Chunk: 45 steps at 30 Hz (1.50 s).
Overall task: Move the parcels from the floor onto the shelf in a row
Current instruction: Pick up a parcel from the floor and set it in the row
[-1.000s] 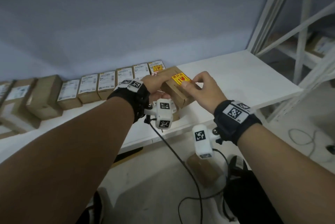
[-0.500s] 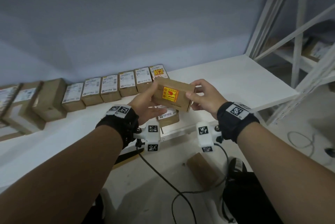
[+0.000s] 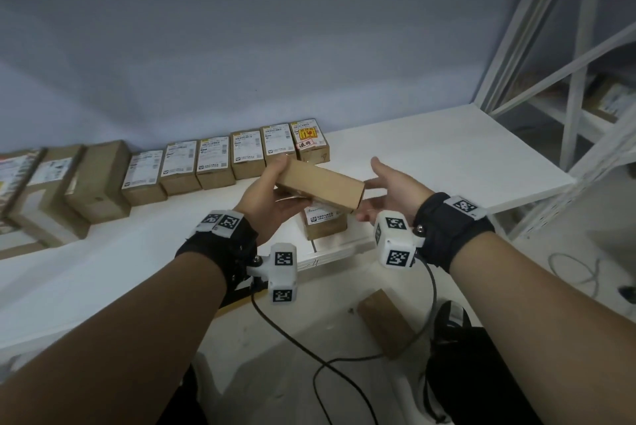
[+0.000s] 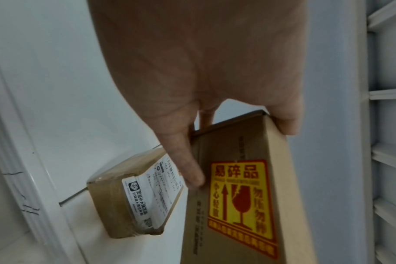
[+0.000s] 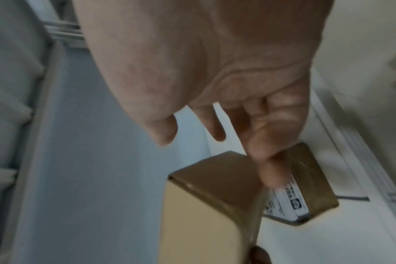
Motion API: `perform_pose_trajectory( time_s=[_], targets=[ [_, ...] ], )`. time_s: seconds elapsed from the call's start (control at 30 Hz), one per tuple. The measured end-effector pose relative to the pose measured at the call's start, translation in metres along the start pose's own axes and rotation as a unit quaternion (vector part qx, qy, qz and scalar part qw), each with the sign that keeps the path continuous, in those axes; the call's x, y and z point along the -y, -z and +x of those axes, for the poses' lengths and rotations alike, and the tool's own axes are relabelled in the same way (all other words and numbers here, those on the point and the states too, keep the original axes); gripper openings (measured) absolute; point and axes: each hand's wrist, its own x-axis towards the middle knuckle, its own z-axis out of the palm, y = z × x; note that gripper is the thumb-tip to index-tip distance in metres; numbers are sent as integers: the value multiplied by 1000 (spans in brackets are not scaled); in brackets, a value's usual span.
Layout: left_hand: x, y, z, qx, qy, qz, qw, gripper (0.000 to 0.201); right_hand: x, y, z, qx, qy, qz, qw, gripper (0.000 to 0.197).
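Head view shows the parcel turned since a moment ago, sticker now underneath, gripped by the left hand (right hand loosened, fingers spread) above the shelf, not yet placed.

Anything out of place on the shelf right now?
Yes. One small brown cardboard parcel with a white label sits alone near the white shelf's front edge, apart from the back row of labelled parcels. Another brown parcel remains on the floor.
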Motion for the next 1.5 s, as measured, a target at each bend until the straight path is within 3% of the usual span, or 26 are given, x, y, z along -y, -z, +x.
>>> perform_pose_trajectory(
  time_s=[0.17, 0.33, 0.53, 0.7, 0.77, 0.83, 0.9, 1.03, 1.1, 1.2, 1.3, 1.5],
  targets=[
    [4, 11, -2, 20, 2, -93, 995, 58, -1, -10, 4, 30, 36, -57, 997, 21],
    [12, 22, -6, 18, -8, -100, 995, 56, -7, -15, 5, 39, -9, -76, 996, 38],
    [7, 23, -7, 21, -9, -100, 995, 43, -5, -18, 8, 15, 48, -33, 998, 32],
    [10, 28, 1, -13, 5, -43, 999, 41, -2, -9, 13, -13, 100, -15, 995, 45],
    [10, 25, 6, -64, -6, 70, 995, 36, 2, 2, 14, -50, 118, 32, 991, 48],
    [11, 23, 16, -100, -16, 256, 961, 35, 6, 15, 15, -97, 123, 62, 986, 44],
    [10, 21, 30, -89, 21, 371, 924, 58, 9, 26, 23, -153, 121, 61, 979, 40],
    [17, 14, 56, -77, 138, 413, 897, 94, -1, 32, 57, -210, 73, 20, 975, 44],
    [29, 7, 67, -59, 146, 437, 885, 90, -13, 34, 77, -214, 59, 15, 975, 41],
    [49, 0, 88, -51, 102, 496, 861, 78, -30, 39, 100, -205, 42, 34, 977, 29],
    [54, -8, 113, -40, 69, 574, 815, 74, -35, 53, 118, -207, 28, 62, 976, 23],
    [47, -37, 155, -19, 10, 611, 792, 67, -16, 87, 148, -222, 59, 72, 971, 17]
  ],
)
